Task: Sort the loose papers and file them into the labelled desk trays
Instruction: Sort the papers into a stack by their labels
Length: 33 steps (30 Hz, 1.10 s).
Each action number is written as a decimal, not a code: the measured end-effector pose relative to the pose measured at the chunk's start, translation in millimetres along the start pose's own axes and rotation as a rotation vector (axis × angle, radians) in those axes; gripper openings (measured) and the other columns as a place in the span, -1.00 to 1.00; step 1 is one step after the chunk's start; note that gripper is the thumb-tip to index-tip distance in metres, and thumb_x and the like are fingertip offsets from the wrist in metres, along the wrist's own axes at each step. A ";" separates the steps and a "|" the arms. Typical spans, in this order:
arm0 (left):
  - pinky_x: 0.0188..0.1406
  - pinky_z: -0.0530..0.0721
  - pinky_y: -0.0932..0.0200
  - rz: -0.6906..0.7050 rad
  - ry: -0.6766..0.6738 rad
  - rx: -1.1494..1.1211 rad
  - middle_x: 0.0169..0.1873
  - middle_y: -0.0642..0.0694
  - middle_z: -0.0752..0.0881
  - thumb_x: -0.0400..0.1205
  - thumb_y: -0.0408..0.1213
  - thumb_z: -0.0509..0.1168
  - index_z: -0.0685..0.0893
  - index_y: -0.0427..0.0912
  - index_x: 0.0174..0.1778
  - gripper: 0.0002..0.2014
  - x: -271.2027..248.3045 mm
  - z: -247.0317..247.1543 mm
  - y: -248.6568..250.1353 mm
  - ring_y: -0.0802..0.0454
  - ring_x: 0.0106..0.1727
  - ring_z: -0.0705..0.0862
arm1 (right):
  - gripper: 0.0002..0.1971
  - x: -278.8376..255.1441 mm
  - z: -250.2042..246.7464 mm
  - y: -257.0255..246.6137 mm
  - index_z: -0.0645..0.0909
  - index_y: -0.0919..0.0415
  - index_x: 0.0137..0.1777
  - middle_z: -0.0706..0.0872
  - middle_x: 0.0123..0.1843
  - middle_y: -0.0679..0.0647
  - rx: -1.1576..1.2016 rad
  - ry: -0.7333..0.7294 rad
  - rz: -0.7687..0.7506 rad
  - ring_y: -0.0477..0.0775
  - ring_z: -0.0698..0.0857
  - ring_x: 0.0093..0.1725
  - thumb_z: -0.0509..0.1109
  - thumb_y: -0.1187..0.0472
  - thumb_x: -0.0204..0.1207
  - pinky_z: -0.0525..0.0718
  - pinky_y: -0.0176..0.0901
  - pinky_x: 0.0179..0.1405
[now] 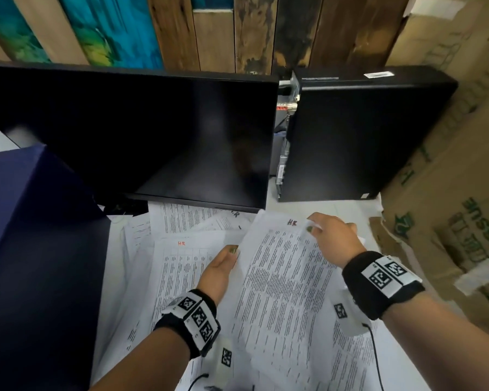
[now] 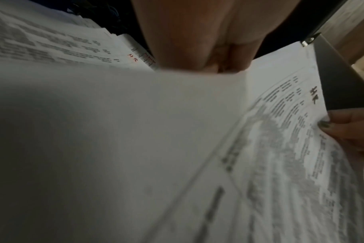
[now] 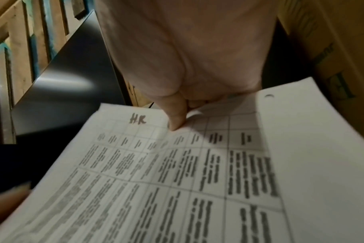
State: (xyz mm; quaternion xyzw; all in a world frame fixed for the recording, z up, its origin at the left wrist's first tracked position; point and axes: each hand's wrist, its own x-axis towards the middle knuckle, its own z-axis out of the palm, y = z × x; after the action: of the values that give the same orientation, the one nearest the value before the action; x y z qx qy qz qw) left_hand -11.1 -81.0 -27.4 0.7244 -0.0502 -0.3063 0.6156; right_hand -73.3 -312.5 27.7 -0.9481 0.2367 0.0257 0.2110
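Both hands are holding one printed sheet (image 1: 283,275) lifted above the tabletop (image 1: 347,207). The right hand (image 1: 332,237) is pinching its far right corner, thumb on top and fingers curled beneath, just beside the handwritten "HR" at the head of the page. The left hand (image 1: 219,270) is gripping the sheet's left edge, thumb (image 1: 232,249) lying on the printed face and the other fingers hidden under the paper. The sheet is thin and white, bowing slightly between the two grips, covered in dense gridded text, with a punched hole near its right margin in the right wrist view. Beneath it, loose papers (image 1: 178,266) are lying overlapped and fanned at different angles across the tabletop, one also marked "HR" in red. Room is tight: the glossy black monitor (image 1: 153,131) is standing right behind the papers, its lower edge overhanging them; a matte black computer case (image 1: 359,136) is standing upright to the monitor's right; a smooth dark blue box (image 1: 34,235) is walling in the left side; creased brown cardboard cartons (image 1: 446,215) are crowding the right.
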 end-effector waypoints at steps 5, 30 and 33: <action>0.03 0.49 0.36 0.067 -0.051 0.404 0.12 0.17 0.67 0.72 -0.18 0.14 0.51 0.05 0.32 -0.75 -0.7 -4.2 6.8 0.20 0.14 0.61 | -0.72 4.1 3.0 -21.9 0.54 -0.01 0.21 0.66 0.15 -0.05 -0.021 0.126 -0.032 0.03 0.54 0.20 0.08 0.27 0.66 0.19 -0.06 0.12; 0.28 0.51 -0.09 -0.447 0.439 0.702 0.29 -0.43 0.56 0.65 -0.42 0.14 0.42 -0.44 0.39 -0.62 1.1 -122.2 -29.0 -0.34 0.30 0.55 | 0.07 -10.6 85.3 27.9 -0.09 0.01 0.67 0.07 0.69 0.05 -0.010 -0.311 0.104 0.11 0.16 0.64 0.54 -0.12 0.32 0.18 0.22 0.59; 0.16 0.62 -0.09 -0.495 0.484 0.713 0.32 -0.31 0.39 0.53 -0.39 0.21 0.26 -0.24 0.45 -0.46 4.6 -118.7 -17.4 -0.28 0.19 0.50 | -0.21 6.6 71.3 20.2 0.07 0.03 0.65 0.30 0.61 0.09 -0.014 -0.217 0.128 0.16 0.37 0.53 0.36 -0.14 0.51 0.36 0.19 0.50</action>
State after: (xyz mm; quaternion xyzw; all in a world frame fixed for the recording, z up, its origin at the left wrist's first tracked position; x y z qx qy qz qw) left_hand 47.3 23.2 -38.7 0.9303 0.1661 -0.2299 0.2324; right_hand -73.1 -302.1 -46.0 -0.9242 0.2723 0.1431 0.2266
